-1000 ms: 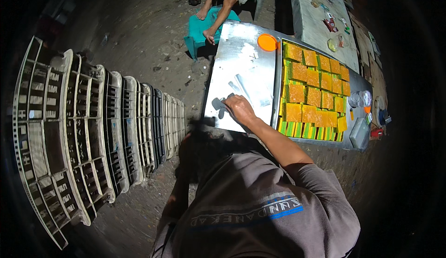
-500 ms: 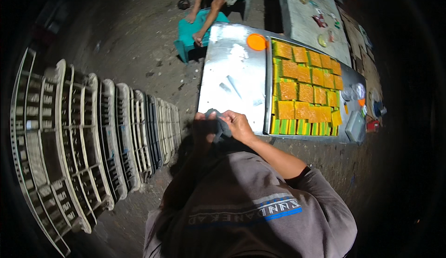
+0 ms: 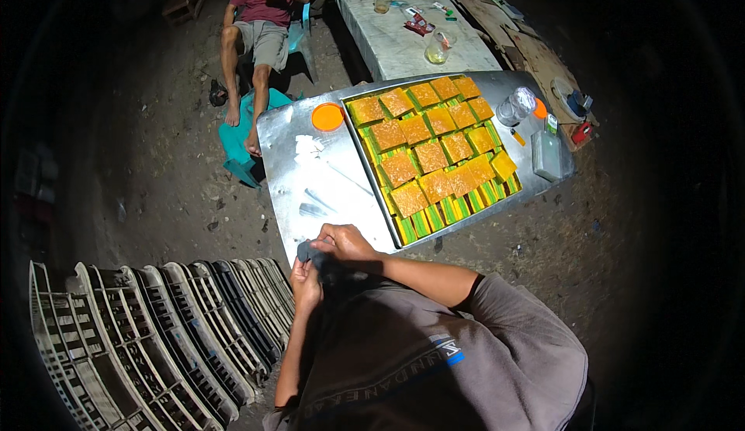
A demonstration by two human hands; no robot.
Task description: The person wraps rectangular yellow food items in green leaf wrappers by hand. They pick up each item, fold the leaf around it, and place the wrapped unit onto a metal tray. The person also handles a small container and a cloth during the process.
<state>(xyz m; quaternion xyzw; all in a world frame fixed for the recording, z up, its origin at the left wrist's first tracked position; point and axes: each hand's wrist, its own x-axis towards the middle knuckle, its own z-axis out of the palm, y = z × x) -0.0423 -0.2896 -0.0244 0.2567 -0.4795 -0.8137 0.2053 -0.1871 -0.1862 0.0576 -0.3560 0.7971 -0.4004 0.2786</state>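
Observation:
A small dark grey cloth [image 3: 306, 251] is gripped between my two hands in front of my body, by the near left corner of the metal table [image 3: 279, 167]. My left hand [image 3: 306, 282] pinches it from below. My right hand [image 3: 347, 242] holds its upper right part, fingers curled in. Part of the cloth falls in shadow, so its full shape is hard to make out. Right of my hands, a shallow tray [image 3: 380, 198] holds rows of square layered pieces [image 3: 431, 156] like cake, orange on top with green and yellow sides.
An orange round lid [image 3: 327, 117] lies left of the tray. At the table's right are a clear jar [image 3: 515, 107] and a lidded box [image 3: 547, 155]. Stacked plastic crates [image 3: 155, 338] stand at left. Beyond, a seated person [image 3: 268, 12] rests feet on a teal stool [image 3: 240, 144] near another table [image 3: 396, 35].
The view has swung, bringing more of the seated person and far table into sight. My hands still hold the cloth, with the right now higher than the left.

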